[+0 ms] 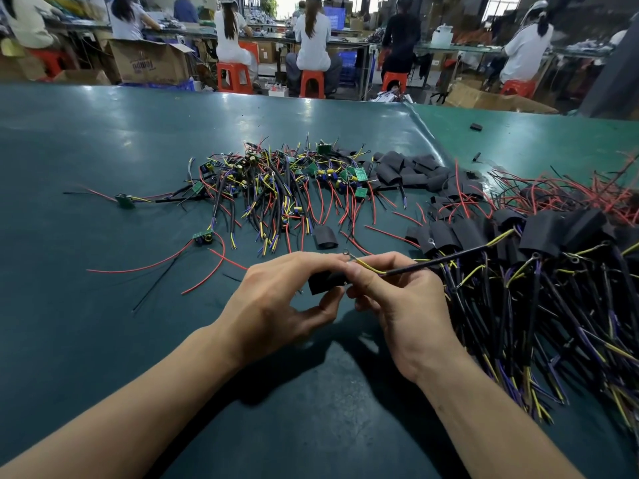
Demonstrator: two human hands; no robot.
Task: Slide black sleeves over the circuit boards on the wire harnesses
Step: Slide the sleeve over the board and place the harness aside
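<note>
My left hand [276, 299] grips a black sleeve [325, 281] between thumb and fingers, just above the green table [103, 150]. My right hand [397, 292] pinches the yellow and blue wires of a harness [432, 262] at the sleeve's right end; its black cable runs off to the right. The circuit board inside the sleeve is hidden. A pile of bare harnesses with green boards [276, 181] lies in the middle of the table. Loose black sleeves [408, 167] lie beyond it to the right, and one sleeve [325, 236] lies just ahead of my hands.
A heap of sleeved harnesses [553, 254] covers the right side of the table. Single harnesses [202, 236] lie to the left. Beyond the far edge, people sit on orange stools [313, 83] at other benches, with cardboard boxes [152, 62] on the floor.
</note>
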